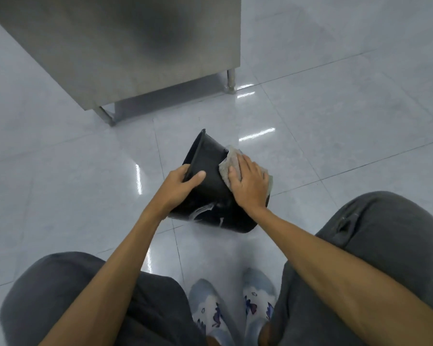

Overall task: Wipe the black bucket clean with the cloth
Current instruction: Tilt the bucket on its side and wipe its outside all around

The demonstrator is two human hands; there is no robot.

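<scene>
The black bucket [208,166] is held tilted above the tiled floor, its open mouth turned to the left and away from me. My left hand [179,186] grips the rim, thumb on the outer wall and fingers inside. My right hand [249,183] presses a grey cloth [229,162] flat against the bucket's right outer side. Whitish streaks show on the bucket's near lower wall.
A stainless steel cabinet [125,46] on short legs stands at the back left. The glossy grey tiled floor [335,121] stretches all around. My knees in dark trousers [385,233] and light patterned shoes [210,310] fill the lower part of the view.
</scene>
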